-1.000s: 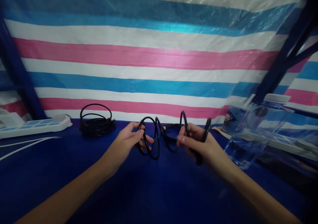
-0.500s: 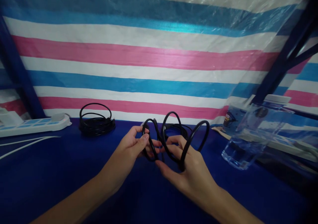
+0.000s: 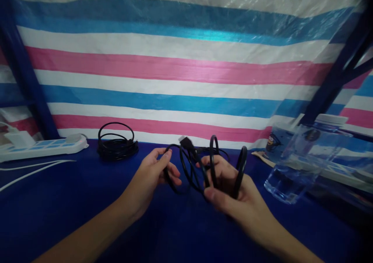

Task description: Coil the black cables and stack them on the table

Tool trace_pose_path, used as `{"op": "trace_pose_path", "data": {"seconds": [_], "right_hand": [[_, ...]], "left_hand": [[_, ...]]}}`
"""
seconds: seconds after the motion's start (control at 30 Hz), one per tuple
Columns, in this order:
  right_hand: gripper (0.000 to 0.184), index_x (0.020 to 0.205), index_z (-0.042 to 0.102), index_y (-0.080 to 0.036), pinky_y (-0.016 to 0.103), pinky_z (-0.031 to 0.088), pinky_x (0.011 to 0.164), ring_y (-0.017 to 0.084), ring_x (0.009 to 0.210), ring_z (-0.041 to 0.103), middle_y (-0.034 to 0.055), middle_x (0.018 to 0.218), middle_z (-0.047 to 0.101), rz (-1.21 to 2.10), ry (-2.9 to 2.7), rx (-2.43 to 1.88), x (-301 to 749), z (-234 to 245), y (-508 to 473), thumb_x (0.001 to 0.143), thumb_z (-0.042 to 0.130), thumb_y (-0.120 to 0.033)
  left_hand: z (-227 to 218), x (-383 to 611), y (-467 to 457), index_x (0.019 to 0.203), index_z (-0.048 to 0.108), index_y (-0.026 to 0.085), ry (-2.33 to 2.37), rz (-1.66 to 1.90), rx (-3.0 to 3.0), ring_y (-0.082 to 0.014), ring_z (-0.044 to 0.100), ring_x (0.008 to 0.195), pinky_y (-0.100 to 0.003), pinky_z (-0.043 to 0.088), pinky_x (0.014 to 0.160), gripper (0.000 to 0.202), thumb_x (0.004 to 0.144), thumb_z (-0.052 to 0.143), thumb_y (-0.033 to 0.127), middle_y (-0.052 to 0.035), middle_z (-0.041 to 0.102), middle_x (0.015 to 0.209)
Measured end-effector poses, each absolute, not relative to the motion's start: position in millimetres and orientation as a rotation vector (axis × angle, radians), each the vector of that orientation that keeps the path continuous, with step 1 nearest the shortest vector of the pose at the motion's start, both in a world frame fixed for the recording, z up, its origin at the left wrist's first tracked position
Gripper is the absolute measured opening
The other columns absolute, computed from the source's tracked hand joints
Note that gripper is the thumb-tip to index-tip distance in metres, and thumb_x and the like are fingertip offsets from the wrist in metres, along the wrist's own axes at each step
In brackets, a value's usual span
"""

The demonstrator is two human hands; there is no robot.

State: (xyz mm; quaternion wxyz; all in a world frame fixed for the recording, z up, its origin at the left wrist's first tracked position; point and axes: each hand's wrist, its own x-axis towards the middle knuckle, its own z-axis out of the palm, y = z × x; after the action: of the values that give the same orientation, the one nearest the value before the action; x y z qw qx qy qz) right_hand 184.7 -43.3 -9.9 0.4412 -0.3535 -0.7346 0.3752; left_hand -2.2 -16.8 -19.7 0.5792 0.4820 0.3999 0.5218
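Note:
A black cable [image 3: 190,173] hangs in loose loops between my two hands, above the blue tabletop [image 3: 186,224]. My left hand [image 3: 155,168] pinches one strand of it between thumb and index finger, the other fingers loosely curled. Thicker loops of the same cable run through my right hand [image 3: 233,181], which is closed around them with the thumb pressing from the near side. A plug with a metal end [image 3: 185,142] sticks up from the cable between the hands. Behind my right hand, another black cable [image 3: 221,151] lies partly hidden on the table.
A coiled black cable [image 3: 116,148] lies at the back left, beside a white power strip [image 3: 67,148] and white cords [image 3: 35,166]. On the right stand a clear water bottle [image 3: 297,166], a blue printed packet [image 3: 274,142] and another power strip [image 3: 335,168]. Striped sheeting [image 3: 175,72] hangs behind.
My hands have moved apart, the right one going rightward with its loops. The plug end now shows between them. The view has shifted slightly.

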Motion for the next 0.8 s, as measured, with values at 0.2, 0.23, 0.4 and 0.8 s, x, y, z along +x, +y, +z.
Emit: {"op": "trace_pose_path", "data": {"seconds": [0.2, 0.23, 0.4, 0.8], "right_hand": [[0.007, 0.079, 0.059, -0.020, 0.028, 0.046, 0.084, 0.022, 0.112, 0.048, 0.0048, 0.123, 0.043, 0.882, -2.139, -0.820, 174.1, -19.5, -49.9, 0.079, 0.062, -0.027], [0.006, 0.081, 0.059, -0.020, 0.027, 0.046, 0.083, 0.021, 0.112, 0.048, 0.0050, 0.125, 0.042, 0.879, -2.140, -0.821, 172.8, -20.8, -49.6, 0.081, 0.060, -0.026], [0.009, 0.076, 0.057, -0.019, 0.026, 0.047, 0.079, 0.023, 0.114, 0.045, 0.0068, 0.120, 0.045, 0.844, -2.012, -0.860, 174.1, -21.2, -45.5, 0.081, 0.059, -0.026], [0.020, 0.091, 0.065, -0.022, 0.023, 0.041, 0.079, 0.014, 0.093, 0.055, 0.0012, 0.106, 0.061, 1.243, -1.473, -0.960, 181.1, -11.8, -35.5, 0.072, 0.061, -0.023]], "left_hand": [[-20.0, 2.9, -29.5, 0.092, 0.057, 0.017, 0.749, 1.147, 1.082, -0.0105, 0.053, 0.062, -0.024, 0.044, 0.059, 0.026, 0.083, 0.055, 0.041, 0.0003, 0.054, 0.074], [-19.6, 2.7, -29.6, 0.092, 0.058, 0.017, 0.732, 1.146, 1.087, -0.0107, 0.053, 0.065, -0.024, 0.044, 0.061, 0.025, 0.083, 0.054, 0.040, -0.0003, 0.055, 0.077], [-16.7, 2.1, -27.6, 0.102, 0.060, 0.020, 0.706, 1.143, 1.110, -0.0165, 0.055, 0.091, -0.028, 0.046, 0.075, 0.024, 0.081, 0.058, 0.032, -0.0050, 0.059, 0.104], [-21.6, -5.3, -12.5, 0.084, 0.056, 0.017, 1.315, 1.309, 1.641, -0.0210, 0.054, 0.085, -0.034, 0.039, 0.077, 0.024, 0.074, 0.061, 0.039, -0.0040, 0.058, 0.086]]}}
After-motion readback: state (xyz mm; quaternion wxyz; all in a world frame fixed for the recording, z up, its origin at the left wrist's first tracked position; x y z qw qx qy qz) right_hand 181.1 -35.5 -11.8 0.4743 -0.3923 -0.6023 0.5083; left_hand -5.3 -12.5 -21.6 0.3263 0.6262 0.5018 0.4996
